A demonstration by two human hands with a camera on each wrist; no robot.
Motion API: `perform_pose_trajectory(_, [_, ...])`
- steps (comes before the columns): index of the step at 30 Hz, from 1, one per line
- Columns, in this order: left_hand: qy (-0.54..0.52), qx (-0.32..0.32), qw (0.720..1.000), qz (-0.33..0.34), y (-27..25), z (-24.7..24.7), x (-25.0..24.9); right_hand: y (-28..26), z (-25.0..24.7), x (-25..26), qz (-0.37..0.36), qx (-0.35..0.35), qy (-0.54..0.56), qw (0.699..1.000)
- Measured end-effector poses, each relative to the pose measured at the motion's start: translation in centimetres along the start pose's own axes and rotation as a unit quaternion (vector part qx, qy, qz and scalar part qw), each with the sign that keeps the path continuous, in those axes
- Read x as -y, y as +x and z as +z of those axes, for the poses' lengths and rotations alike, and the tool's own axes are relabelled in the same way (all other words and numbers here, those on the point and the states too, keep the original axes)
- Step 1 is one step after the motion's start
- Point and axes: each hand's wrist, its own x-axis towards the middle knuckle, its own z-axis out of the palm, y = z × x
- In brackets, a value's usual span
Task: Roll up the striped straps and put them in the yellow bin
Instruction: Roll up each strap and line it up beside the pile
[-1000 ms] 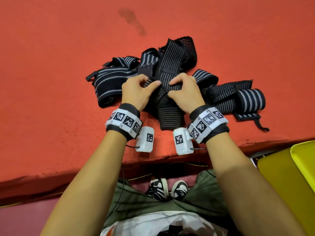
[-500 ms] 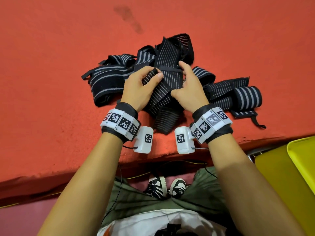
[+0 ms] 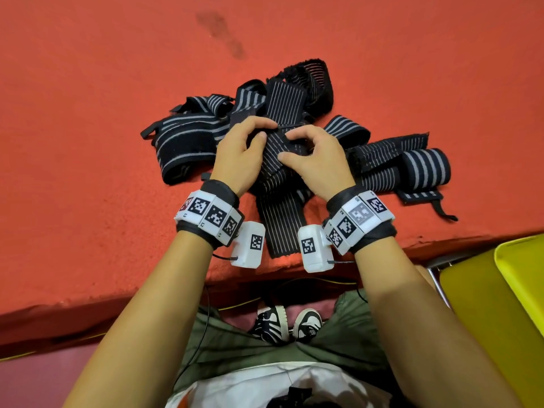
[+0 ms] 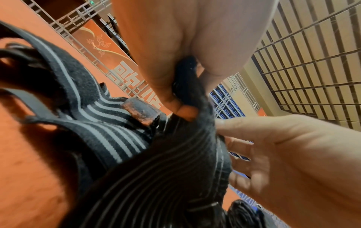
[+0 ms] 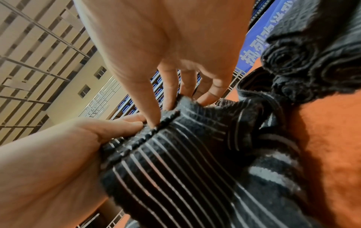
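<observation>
A heap of black straps with grey stripes point(image 3: 188, 136) lies on the red felt table point(image 3: 88, 142). One thin-striped strap point(image 3: 279, 213) runs from the heap toward the near table edge. My left hand point(image 3: 266, 131) pinches its folded far part between thumb and fingers; the left wrist view shows the left hand point(image 4: 185, 86) nipping the black fabric. My right hand point(image 3: 287, 144) pinches the same fold beside it, and in the right wrist view the right hand point(image 5: 162, 111) holds the strap's stitched edge point(image 5: 156, 131). The yellow bin point(image 3: 518, 284) stands low at the right, off the table.
A rolled strap point(image 3: 426, 169) lies at the heap's right side, also seen close up as a rolled strap point(image 5: 289, 58). A thin loose tab point(image 3: 441, 210) trails near the table's front edge. My legs and shoes point(image 3: 288, 322) are below the table.
Both hands have shifted their hold on the thin-striped strap. Its near end, bunched and lifted half a second ago, now lies flat toward the table edge.
</observation>
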Motion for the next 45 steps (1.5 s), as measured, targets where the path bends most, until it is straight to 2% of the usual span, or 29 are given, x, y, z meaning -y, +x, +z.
perform_pose_trajectory(5, [-0.005, -0.027, 1.000, -0.012, 0.1, -0.3, -0.1, 0.3, -0.3, 0.2, -0.002, 0.041, -0.003, 0.999])
perform_pose_trajectory(17, [-0.025, -0.025, 0.999, -0.033, -1.7, 0.7, -0.6, -0.8, 0.5, -0.1, -0.020, -0.029, 0.006, 0.999])
perform_pose_trajectory(23, [-0.030, 0.071, 0.997, 0.015, -3.9, 1.0, -0.2, -1.8, 0.4, -0.3, -0.058, -0.053, -0.020, 0.997])
perform_pose_trajectory(27, [-0.044, 0.051, 0.998, -0.019, -4.2, 0.9, 0.1, -2.2, 0.4, -0.3, -0.051, -0.041, -0.019, 0.998])
perform_pose_trajectory(33, [-0.048, 0.067, 0.996, -0.039, -4.3, 0.1, -0.4, -2.5, 0.7, -0.1, -0.044, -0.041, -0.013, 0.998])
perform_pose_trajectory(39, [-0.049, -0.011, 0.998, -0.039, -4.8, 0.4, 0.2, -3.0, 1.2, -0.3, -0.034, -0.020, 0.015, 0.999])
perform_pose_trajectory(45, [-0.087, 0.015, 0.995, -0.050, -5.6, 0.2, 1.1, -3.8, 1.3, -0.7, 0.016, 0.010, 0.068, 0.998])
